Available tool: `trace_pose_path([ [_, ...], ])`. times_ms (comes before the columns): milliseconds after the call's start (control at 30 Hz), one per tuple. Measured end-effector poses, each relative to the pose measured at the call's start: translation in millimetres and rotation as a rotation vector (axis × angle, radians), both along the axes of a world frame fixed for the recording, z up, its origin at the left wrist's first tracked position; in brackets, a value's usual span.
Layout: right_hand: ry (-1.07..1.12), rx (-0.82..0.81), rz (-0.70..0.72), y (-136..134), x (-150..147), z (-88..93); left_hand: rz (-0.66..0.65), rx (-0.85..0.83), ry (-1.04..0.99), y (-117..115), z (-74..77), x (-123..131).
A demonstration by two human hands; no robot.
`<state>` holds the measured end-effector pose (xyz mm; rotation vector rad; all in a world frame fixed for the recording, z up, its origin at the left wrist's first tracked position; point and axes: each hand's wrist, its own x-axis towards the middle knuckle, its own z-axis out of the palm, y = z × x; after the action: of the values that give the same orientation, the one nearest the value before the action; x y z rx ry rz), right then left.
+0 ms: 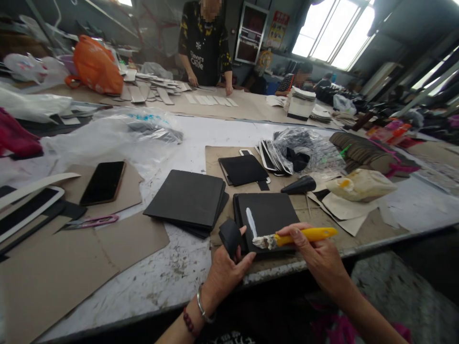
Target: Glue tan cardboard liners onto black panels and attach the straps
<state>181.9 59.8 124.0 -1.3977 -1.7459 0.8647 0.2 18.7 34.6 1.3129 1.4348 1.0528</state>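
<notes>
My right hand is closed round the yellow handle of a paintbrush. Its white-coated bristles rest on the top panel of a stack of black square panels. A white streak of what looks like glue runs up that panel from the bristles. My left hand holds a folded black strip between its fingers at the stack's left edge, the thumb near the panel. Left of it lies a second pile of black panels.
A black cone and a stained plastic bag lie right of the stack. Behind it is a smaller black piece. A phone and pink-handled snips lie left. Across the table a co-worker stands by white strips.
</notes>
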Motion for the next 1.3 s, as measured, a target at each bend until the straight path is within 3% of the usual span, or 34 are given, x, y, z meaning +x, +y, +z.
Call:
trace_pose_path([
  [167,0.057,-0.057,-0.080,3,19,-9.1,0.017,0.012,0.064,-1,-3.9,3],
  [333,0.053,-0.038,-0.210,6,58,-14.6,0.041,0.010,0.067,-3,-3.7,5],
  [567,0.046,0.042,-0.331,14,91,-4.7,0.057,-0.007,0.061,-1,-8.2,5],
  [700,0.049,0.164,-0.261,42,83,-7.4,0.089,0.011,0.076,-1,-10.8,6],
  [867,-0.102,0.312,-0.145,69,82,-21.1,0.113,0.047,0.098,-1,-11.9,7],
  [1000,-0.173,0.215,-0.036,60,96,-13.4,0.127,0.081,0.130,-1,-13.9,7],
  [1133,-0.183,0.180,-0.034,62,101,-3.5,0.141,0.149,0.171,0,-15.5,7],
  [1300,-0.112,0.238,-0.040,76,95,-14.3,0.132,0.189,0.197,-2,-15.6,5],
])
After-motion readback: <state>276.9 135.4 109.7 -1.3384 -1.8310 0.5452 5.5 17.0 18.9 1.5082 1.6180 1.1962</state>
